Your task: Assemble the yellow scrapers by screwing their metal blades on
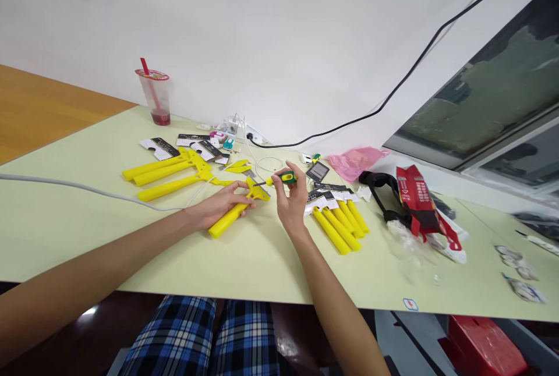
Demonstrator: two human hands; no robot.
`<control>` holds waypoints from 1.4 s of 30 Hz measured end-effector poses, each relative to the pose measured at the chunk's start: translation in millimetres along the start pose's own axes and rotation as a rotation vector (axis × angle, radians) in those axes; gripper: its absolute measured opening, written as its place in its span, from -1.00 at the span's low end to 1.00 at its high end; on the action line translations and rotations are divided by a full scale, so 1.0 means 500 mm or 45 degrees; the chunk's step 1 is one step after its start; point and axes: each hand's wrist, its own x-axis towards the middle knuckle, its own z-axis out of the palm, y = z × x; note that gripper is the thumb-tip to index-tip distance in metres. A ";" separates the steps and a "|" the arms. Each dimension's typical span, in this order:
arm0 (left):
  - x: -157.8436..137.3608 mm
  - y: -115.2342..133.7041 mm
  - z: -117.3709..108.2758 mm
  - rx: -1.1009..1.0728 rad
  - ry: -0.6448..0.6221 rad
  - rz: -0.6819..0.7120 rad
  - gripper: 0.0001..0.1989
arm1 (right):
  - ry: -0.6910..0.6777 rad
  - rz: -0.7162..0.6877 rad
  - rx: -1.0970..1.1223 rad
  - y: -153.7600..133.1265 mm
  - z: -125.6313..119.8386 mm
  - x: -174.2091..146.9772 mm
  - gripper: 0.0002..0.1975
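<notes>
My left hand [227, 206] is closed around a yellow plastic tool [227, 222] with a tube-shaped handle and a wider, flat head, which looks like a scraper. My right hand [292, 201] grips a screwdriver [288, 177] with a green and yellow handle. Its shaft points left and reaches the head of the yellow tool; whether the tip sits in a screw is too small to tell. Left of my left hand lie several similar yellow tools [168, 195]. More yellow handles [332, 230] with black-and-white cards lie right of my right hand.
A plastic cup [156, 99] with a red straw stands at the back left. Cables run to a power strip [233, 126] by the wall. A pink bag [356, 162], black headphones [379, 192] and a red package [417, 201] lie to the right. A grey cable [96, 188] crosses the left side.
</notes>
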 end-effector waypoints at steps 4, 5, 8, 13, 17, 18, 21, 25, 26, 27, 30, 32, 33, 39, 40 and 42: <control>0.002 -0.002 -0.001 -0.006 0.003 0.009 -0.42 | -0.064 0.000 0.062 -0.001 0.001 -0.001 -0.46; 0.002 -0.002 0.000 -0.009 0.008 0.010 -0.42 | -0.102 0.002 0.111 -0.001 0.002 -0.001 -0.42; 0.001 -0.002 0.001 -0.017 0.015 0.013 -0.43 | -0.123 0.041 0.191 -0.002 0.006 -0.002 -0.36; -0.004 0.000 0.005 0.011 -0.024 0.003 -0.43 | 0.018 0.098 0.100 -0.001 0.006 0.001 -0.36; -0.004 0.001 0.003 -0.013 -0.005 0.003 -0.43 | -0.061 0.032 0.193 -0.002 0.007 0.000 -0.35; -0.003 0.001 0.002 -0.024 0.001 0.007 -0.43 | -0.089 0.028 0.220 -0.002 0.009 -0.001 -0.34; -0.003 0.002 0.003 -0.041 -0.004 0.011 -0.43 | -0.071 0.064 0.200 -0.002 0.012 -0.003 -0.35; -0.006 0.002 0.006 -0.023 -0.046 0.003 -0.43 | 0.032 0.064 0.063 -0.003 0.006 0.001 -0.37; -0.006 0.002 0.006 -0.021 -0.050 0.003 -0.43 | 0.035 0.045 0.054 -0.003 0.003 0.003 -0.37; -0.006 0.001 0.006 -0.020 -0.047 0.006 -0.43 | 0.024 0.022 0.064 -0.003 0.001 0.004 -0.38; -0.005 0.001 0.003 -0.020 -0.013 0.018 -0.42 | -0.074 -0.018 0.156 -0.002 0.001 0.004 -0.36; -0.004 0.002 0.002 -0.020 -0.004 0.014 -0.42 | -0.112 0.007 0.182 -0.001 0.003 0.002 -0.36; -0.005 0.003 0.002 -0.022 -0.004 0.011 -0.42 | -0.100 0.026 0.172 -0.001 0.004 0.001 -0.37; -0.009 0.006 0.007 -0.016 -0.020 -0.011 -0.39 | 0.013 0.041 0.120 0.002 0.000 0.002 -0.41; -0.009 0.007 0.008 -0.013 -0.019 -0.011 -0.40 | -0.004 0.028 0.142 0.002 -0.001 0.003 -0.40; -0.009 0.007 0.007 -0.014 -0.006 -0.005 -0.41 | -0.058 0.008 0.190 0.002 -0.001 0.004 -0.37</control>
